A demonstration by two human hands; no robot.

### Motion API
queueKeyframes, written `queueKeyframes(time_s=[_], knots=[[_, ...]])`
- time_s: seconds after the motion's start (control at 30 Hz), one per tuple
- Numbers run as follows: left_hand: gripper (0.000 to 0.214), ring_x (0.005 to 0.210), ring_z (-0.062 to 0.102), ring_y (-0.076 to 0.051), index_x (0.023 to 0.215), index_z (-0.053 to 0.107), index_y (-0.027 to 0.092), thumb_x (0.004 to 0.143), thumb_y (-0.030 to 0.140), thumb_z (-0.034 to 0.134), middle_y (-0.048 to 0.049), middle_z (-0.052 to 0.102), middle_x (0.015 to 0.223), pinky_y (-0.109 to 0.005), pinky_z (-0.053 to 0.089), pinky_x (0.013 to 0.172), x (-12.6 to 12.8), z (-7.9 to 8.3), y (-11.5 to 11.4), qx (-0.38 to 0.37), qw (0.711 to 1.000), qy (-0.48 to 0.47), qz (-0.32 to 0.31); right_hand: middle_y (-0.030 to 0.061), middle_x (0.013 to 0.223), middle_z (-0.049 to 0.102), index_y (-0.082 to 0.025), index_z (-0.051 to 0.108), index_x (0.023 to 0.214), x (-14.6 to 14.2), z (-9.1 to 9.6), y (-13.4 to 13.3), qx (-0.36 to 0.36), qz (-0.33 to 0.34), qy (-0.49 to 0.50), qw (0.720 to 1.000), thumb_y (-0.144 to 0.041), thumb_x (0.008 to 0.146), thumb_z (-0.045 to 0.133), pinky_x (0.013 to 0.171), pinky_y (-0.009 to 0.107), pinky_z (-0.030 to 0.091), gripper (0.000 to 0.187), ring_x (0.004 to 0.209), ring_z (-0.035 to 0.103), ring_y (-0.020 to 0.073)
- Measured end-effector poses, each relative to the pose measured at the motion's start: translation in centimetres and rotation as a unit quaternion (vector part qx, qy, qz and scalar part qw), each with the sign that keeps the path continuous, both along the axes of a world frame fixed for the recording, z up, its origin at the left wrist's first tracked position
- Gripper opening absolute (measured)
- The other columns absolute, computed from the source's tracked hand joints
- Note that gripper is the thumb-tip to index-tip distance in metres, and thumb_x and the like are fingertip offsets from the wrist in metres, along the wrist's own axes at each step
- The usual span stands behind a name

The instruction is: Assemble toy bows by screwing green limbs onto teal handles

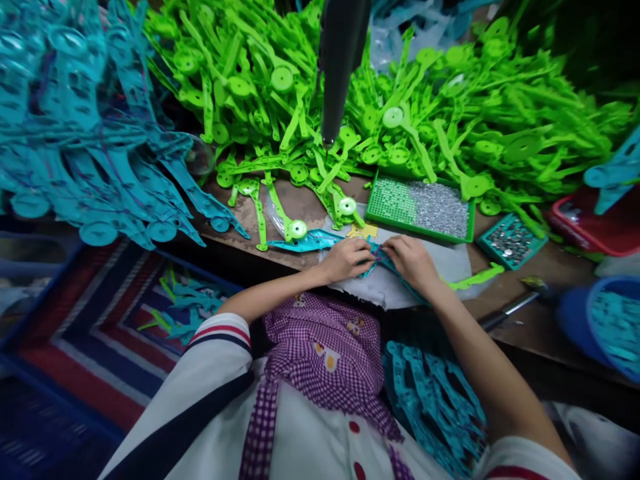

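Note:
My left hand (347, 259) is closed, its fingers bent over a blue plastic part (377, 256) at the table's front edge. Pinched at the other side of that part is my right hand (410, 261), thumb and fingertips together. A thin purple strand seems to show between the two hands, partly hidden by the fingers. Another length of blue plastic (307, 241) points left from beside my left hand; whether it belongs to the same piece I cannot tell. A lime-green arm with a round disc (297, 229) lies against it. Under my hands is a pale sheet (455, 260).
Lime-green parts (280, 80) are heaped across the back, blue ones (75, 133) at left. A dark pointed tool (340, 73) hangs overhead. A green tray (420, 230) and a teal tray (533, 257) hold small metal pieces. A metal-shafted tool (515, 308) lies at right.

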State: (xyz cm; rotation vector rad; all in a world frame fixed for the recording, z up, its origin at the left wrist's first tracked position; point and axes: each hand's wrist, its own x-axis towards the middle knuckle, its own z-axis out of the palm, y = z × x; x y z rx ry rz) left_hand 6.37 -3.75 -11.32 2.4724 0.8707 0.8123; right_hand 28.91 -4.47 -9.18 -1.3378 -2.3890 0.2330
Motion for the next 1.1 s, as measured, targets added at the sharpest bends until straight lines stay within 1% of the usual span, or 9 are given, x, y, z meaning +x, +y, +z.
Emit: queueKeyframes(time_s=[0.13, 0.33, 0.4, 0.53, 0.7, 0.8, 0.9, 1.0, 1.1], knots=[[0.025, 0.090, 0.067, -0.016, 0.100, 0.073, 0.019, 0.099, 0.033, 0.052, -0.0071, 0.072, 0.100, -0.031, 0.053, 0.081, 0.0, 0.2, 0.0, 0.004, 1.000, -0.007, -0.005, 0.0114, 0.091, 0.067, -0.020, 0.063, 0.098, 0.0, 0.1, 0.0, -0.006, 0.005, -0.032, 0.999, -0.030, 0.102, 0.042, 0.080, 0.037, 0.048, 0.024, 0.087, 0.062, 0.0249], [0.025, 0.093, 0.068, -0.017, 0.100, 0.074, 0.019, 0.099, 0.031, 0.052, -0.0080, 0.074, 0.102, -0.031, 0.054, 0.082, 0.0, 0.4, 0.0, 0.003, 1.000, -0.007, -0.008, 0.0142, 0.091, 0.066, -0.017, 0.063, 0.098, -0.5, 0.5, -0.9, 0.012, -0.028, -0.103, 0.994, -0.029, 0.103, 0.039, 0.076, 0.038, 0.046, 0.028, 0.087, 0.061, 0.0268], [0.024, 0.095, 0.069, -0.017, 0.099, 0.074, 0.019, 0.099, 0.029, 0.053, -0.0078, 0.074, 0.103, -0.031, 0.054, 0.083, 0.1, 0.4, 0.0, 0.003, 1.000, -0.014, -0.013, 0.0145, 0.090, 0.066, -0.017, 0.063, 0.096, -0.4, 0.9, -0.6, 0.004, -0.010, -0.131, 0.991, -0.027, 0.103, 0.036, 0.076, 0.038, 0.045, 0.030, 0.086, 0.060, 0.0268], [0.022, 0.095, 0.069, -0.017, 0.098, 0.074, 0.021, 0.098, 0.028, 0.054, -0.0065, 0.075, 0.102, -0.032, 0.053, 0.083, 0.2, 0.2, 0.1, -0.016, 0.999, -0.022, -0.018, 0.0141, 0.092, 0.067, -0.017, 0.064, 0.096, 0.0, 1.9, 0.8, -0.038, 0.073, -0.176, 0.981, -0.031, 0.103, 0.036, 0.074, 0.037, 0.045, 0.032, 0.086, 0.062, 0.0259], [0.021, 0.096, 0.069, -0.017, 0.099, 0.075, 0.021, 0.097, 0.028, 0.055, -0.0067, 0.075, 0.104, -0.032, 0.053, 0.084, 0.3, 0.1, 0.1, -0.022, 0.999, -0.027, -0.018, 0.0143, 0.089, 0.066, -0.017, 0.065, 0.094, -0.1, 2.8, 1.8, -0.086, 0.073, -0.187, 0.976, -0.031, 0.102, 0.037, 0.071, 0.037, 0.045, 0.032, 0.085, 0.064, 0.0268], [0.023, 0.095, 0.069, -0.017, 0.099, 0.075, 0.021, 0.098, 0.030, 0.053, -0.0063, 0.076, 0.104, -0.032, 0.052, 0.084, 0.2, 0.1, 0.2, -0.021, 0.999, -0.027, -0.016, 0.0139, 0.095, 0.068, -0.017, 0.065, 0.098, 0.0, 2.8, 1.6, -0.120, 0.065, -0.140, 0.981, -0.032, 0.101, 0.040, 0.073, 0.038, 0.048, 0.029, 0.086, 0.066, 0.0275], [0.023, 0.096, 0.069, -0.017, 0.099, 0.074, 0.022, 0.099, 0.031, 0.053, -0.0052, 0.076, 0.104, -0.031, 0.052, 0.084, 0.1, 0.1, 0.3, -0.033, 0.999, -0.033, -0.015, 0.0112, 0.101, 0.070, -0.020, 0.065, 0.102, 0.3, 2.3, 0.9, -0.152, 0.039, -0.026, 0.987, -0.040, 0.099, 0.049, 0.079, 0.039, 0.051, 0.026, 0.091, 0.068, 0.0266], [0.021, 0.095, 0.069, -0.016, 0.097, 0.074, 0.021, 0.098, 0.032, 0.056, -0.0042, 0.076, 0.103, -0.031, 0.052, 0.084, 0.2, 0.0, 0.2, -0.058, 0.998, -0.039, -0.004, 0.0099, 0.099, 0.070, -0.022, 0.064, 0.097, 0.3, 1.2, 0.1, -0.144, -0.011, 0.067, 0.987, -0.045, 0.095, 0.057, 0.081, 0.040, 0.052, 0.025, 0.094, 0.068, 0.0267], [0.014, 0.097, 0.069, -0.016, 0.100, 0.073, 0.023, 0.096, 0.029, 0.061, -0.0022, 0.076, 0.103, -0.031, 0.052, 0.087, 0.7, 0.3, 0.0, -0.103, 0.994, -0.040, 0.022, 0.0110, 0.097, 0.068, -0.022, 0.062, 0.093, -0.1, 0.1, -0.5, -0.124, -0.044, 0.104, 0.986, -0.044, 0.095, 0.056, 0.083, 0.043, 0.052, 0.023, 0.094, 0.066, 0.0277]])
